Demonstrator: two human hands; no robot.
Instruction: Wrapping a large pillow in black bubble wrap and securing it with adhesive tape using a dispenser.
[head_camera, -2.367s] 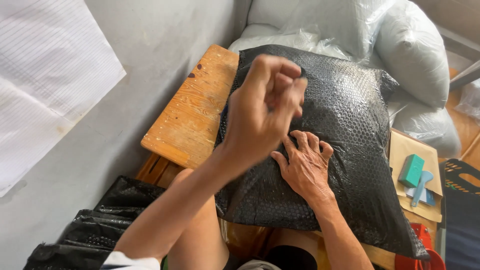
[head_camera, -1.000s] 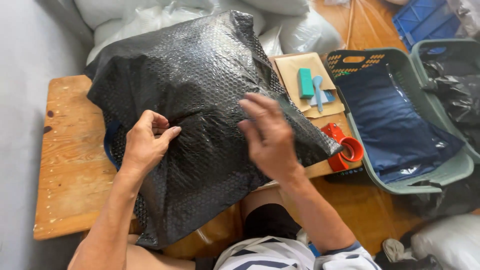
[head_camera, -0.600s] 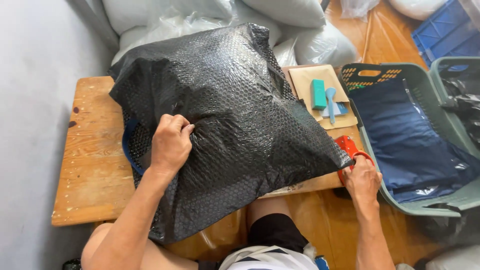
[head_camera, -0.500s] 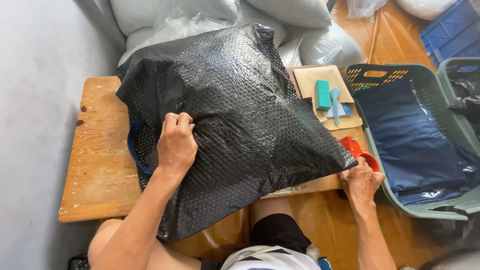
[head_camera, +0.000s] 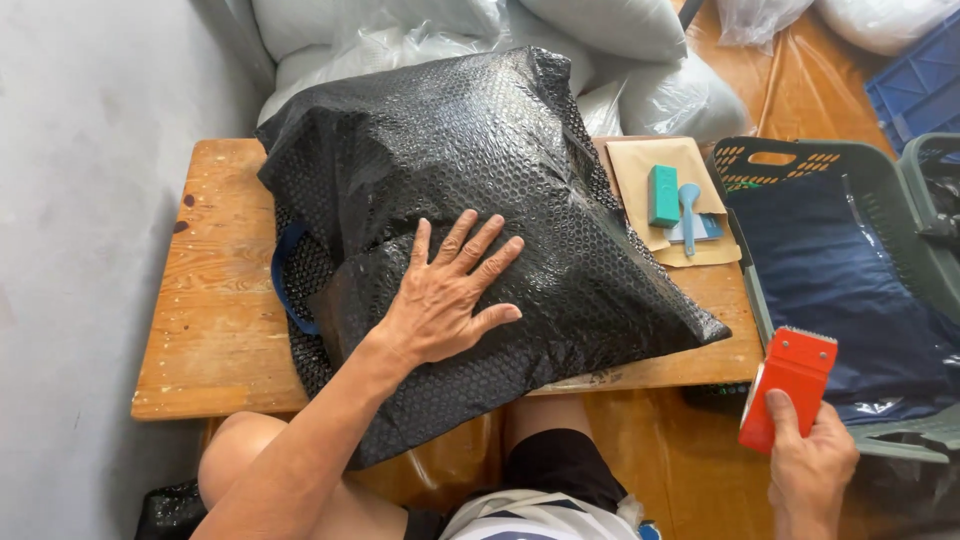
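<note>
Worktop: bare wooden worktop (head_camera: 215, 300), low, in front of the seated person.
Parcel: large black bubble-wrap parcel (head_camera: 480, 200) lies across it, near edge overhanging toward the knees.
Left hand (head_camera: 445, 295): flat, fingers spread, pressing the folded flap.
Right hand (head_camera: 810, 460): clenched round red tape dispenser (head_camera: 787, 385), off the worktop's right edge.
Risk: flap likely springs open if pressure eases; overhang may let parcel slide.

Your left hand (head_camera: 445, 300) flat, palm down, fingers spread and pointing up and away from you, forearm bare and angled in from lower left, your right hand (head_camera: 812, 460) low at the right edge, fingers curled shut, thumb up
</note>
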